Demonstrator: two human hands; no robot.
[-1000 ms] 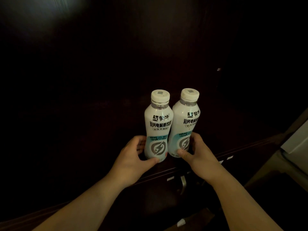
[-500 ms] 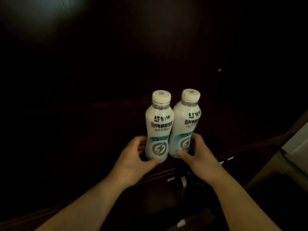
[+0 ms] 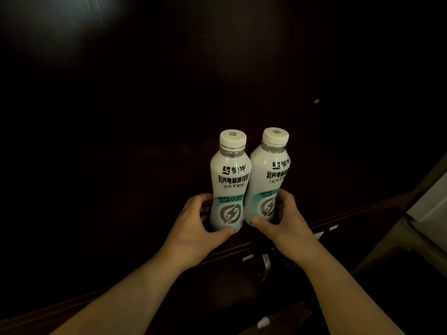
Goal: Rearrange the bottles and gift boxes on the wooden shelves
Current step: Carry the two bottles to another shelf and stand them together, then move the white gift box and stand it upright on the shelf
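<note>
fingers (image 3: 193, 204) wrap left bottle (image 3: 229, 180) | right hand (image 3: 287, 223) grips right bottle (image 3: 269, 180)

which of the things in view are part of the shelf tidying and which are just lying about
Part of the job:
- left bottle, gripped low by the left hand
- right bottle, gripped low by the right hand
- dark wooden shelf under them

Just lying about:
- metal handle below the shelf edge
- pale object at the right edge, too dim to identify
</note>
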